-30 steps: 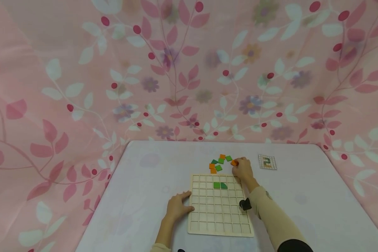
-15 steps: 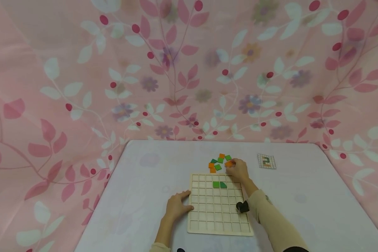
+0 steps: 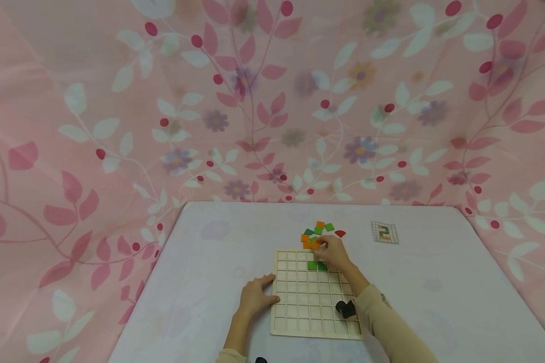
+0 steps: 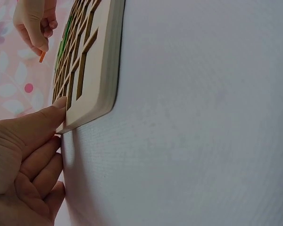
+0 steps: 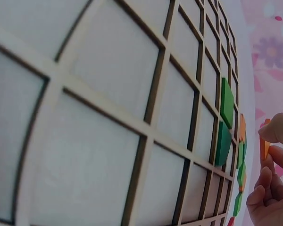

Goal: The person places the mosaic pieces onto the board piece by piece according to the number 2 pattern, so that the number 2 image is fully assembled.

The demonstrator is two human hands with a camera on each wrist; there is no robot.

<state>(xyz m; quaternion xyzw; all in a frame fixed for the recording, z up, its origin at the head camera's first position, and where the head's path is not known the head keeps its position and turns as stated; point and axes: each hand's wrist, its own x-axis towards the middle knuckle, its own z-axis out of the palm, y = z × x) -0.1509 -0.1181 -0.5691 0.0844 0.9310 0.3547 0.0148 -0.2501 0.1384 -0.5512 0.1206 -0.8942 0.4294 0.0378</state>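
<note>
A pale wooden grid board (image 3: 295,315) lies on the table. My left hand (image 3: 253,298) holds its left edge; in the left wrist view the thumb (image 4: 54,113) lies over the rim and the other fingers are below it. Above the board's far edge, my right hand (image 3: 335,254) pinches an orange square tile (image 5: 262,143) between thumb and fingers. A green square tile (image 5: 227,102) and a dark green quarter-round tile (image 5: 222,145) sit side by side in cells of the far part of the board.
Beyond the board lie several loose tiles, among them an orange square (image 3: 320,224), a green square (image 3: 329,227) and a red rounded piece (image 3: 340,233). A small gridded card (image 3: 384,232) with a figure like a 2 is at the back right. Floral cloth (image 3: 272,101) hangs behind the table.
The right hand has moved left and nearer with the orange tile, to above the board's far edge. The red piece has come into sight. The left hand has stayed put.
</note>
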